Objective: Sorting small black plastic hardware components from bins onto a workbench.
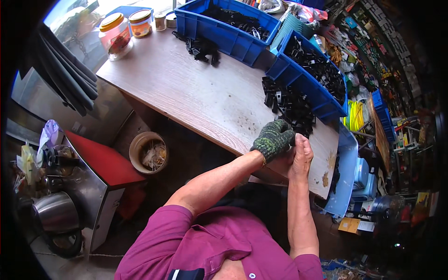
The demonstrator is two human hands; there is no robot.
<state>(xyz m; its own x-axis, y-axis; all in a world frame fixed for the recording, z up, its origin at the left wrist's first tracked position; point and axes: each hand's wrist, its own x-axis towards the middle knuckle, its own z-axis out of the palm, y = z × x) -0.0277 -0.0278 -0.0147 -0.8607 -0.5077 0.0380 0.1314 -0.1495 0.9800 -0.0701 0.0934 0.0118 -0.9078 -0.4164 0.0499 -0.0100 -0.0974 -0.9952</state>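
Observation:
My left hand (275, 140), in a dark green knitted glove, is closed over the front right part of the table (186, 88). Against it, my bare right hand (302, 154) is closed too, with the fingers pinched together. Whatever the two hands hold is hidden between them or too small to make out. Just beyond them lies a loose heap of small black plastic parts (291, 105). Behind that heap stands a blue crate (303, 84) holding more black parts.
A second blue crate (214, 35) with black parts stands at the back, beside a small black pile (200, 49). Jars (116, 35) line the far left corner. Below sit a bucket (148, 152) and a metal kettle (57, 212). A light blue tub (343, 172) is at the right.

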